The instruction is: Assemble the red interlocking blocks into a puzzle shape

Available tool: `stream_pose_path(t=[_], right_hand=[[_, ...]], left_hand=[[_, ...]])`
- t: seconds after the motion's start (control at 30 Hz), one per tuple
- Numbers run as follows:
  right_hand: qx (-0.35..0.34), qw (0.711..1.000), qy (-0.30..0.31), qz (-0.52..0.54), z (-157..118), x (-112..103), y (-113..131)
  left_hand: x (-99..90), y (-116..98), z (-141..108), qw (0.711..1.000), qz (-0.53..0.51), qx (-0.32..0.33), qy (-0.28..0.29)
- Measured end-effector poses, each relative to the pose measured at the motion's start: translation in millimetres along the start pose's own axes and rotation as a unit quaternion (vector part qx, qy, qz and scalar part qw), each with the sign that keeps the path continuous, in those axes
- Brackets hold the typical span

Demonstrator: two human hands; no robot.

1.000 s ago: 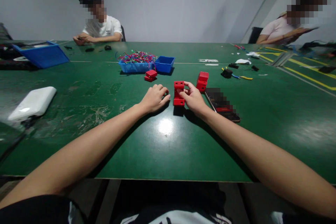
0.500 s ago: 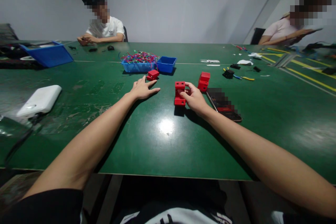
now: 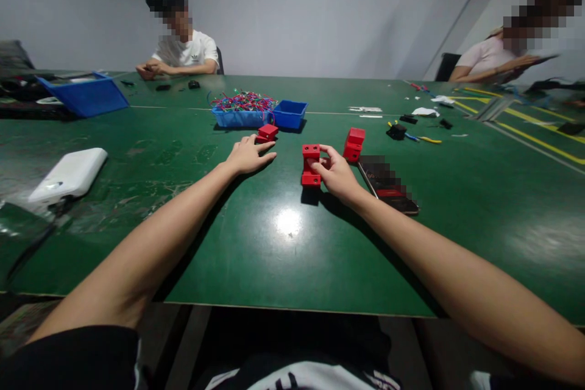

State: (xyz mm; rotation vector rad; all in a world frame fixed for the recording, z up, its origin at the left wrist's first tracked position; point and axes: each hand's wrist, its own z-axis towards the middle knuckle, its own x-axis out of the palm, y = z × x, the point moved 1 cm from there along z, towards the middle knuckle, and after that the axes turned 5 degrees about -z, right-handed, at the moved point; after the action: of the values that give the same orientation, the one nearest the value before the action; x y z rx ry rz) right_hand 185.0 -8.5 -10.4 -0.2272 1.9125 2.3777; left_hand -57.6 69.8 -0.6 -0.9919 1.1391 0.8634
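Observation:
Between the thumb and fingers of my right hand (image 3: 339, 175) is a red notched block (image 3: 311, 164), upright, with dark holes in its top and lower ledge. My left hand (image 3: 250, 156) lies low over the green table (image 3: 247, 256), fingers spread, holding nothing. Just beyond its fingertips is a smaller red block (image 3: 267, 132); whether they touch it I cannot tell. Another red block (image 3: 354, 145), stepped in shape, stands behind my right hand, beside a dark phone (image 3: 388, 186) lying flat.
A blue bin (image 3: 242, 117) heaped with coloured wires adjoins a second blue bin (image 3: 290, 114). At left lie a white power bank (image 3: 70, 173) and a large blue tray (image 3: 86, 96). Pliers and scraps lie at right. Two people (image 3: 187, 52) (image 3: 493, 58) sit across the table.
The view has shifted very slightly. My right hand keeps its grip on the red block, and my left hand stays by the smaller one.

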Motion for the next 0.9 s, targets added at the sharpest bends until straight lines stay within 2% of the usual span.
stream_pose_path(t=[0.17,0.3,0.37,0.43,0.5,0.57,0.63,0.67,0.73,0.9], right_hand=[[-0.017,1.000,-0.008,-0.024,2,-2,-3],[-0.023,0.999,-0.012,-0.037,5,-1,-6],[-0.029,0.999,-0.015,-0.043,5,-1,-8],[-0.035,0.998,-0.016,-0.047,5,-1,-9],[-0.036,0.998,-0.014,-0.048,5,-2,-10],[-0.033,0.998,-0.013,-0.049,4,-2,-11],[-0.033,0.998,-0.013,-0.048,4,-3,-11],[-0.033,0.998,-0.013,-0.047,4,-3,-11],[-0.032,0.998,-0.013,-0.046,4,-2,-10],[-0.028,0.998,-0.009,-0.050,5,-2,-11]], left_hand=[[-1.2,-19,-32,0.998,0.042,0.047,-0.016],[-5.2,-50,-64,0.994,0.059,0.086,-0.025],[-5.6,-66,-69,0.992,0.028,0.118,-0.033],[-4.1,-73,-64,0.988,-0.033,0.133,-0.070],[-1.5,-67,-50,0.982,-0.057,0.105,-0.148],[1.9,-50,-32,0.979,-0.070,0.045,-0.185],[5.1,-31,-15,0.980,-0.109,-0.021,-0.164],[6.5,-22,-8,0.983,-0.126,-0.036,-0.127],[7.9,-11,2,0.986,-0.140,-0.029,-0.082],[8.6,-4,9,0.986,-0.142,0.068,-0.056]])
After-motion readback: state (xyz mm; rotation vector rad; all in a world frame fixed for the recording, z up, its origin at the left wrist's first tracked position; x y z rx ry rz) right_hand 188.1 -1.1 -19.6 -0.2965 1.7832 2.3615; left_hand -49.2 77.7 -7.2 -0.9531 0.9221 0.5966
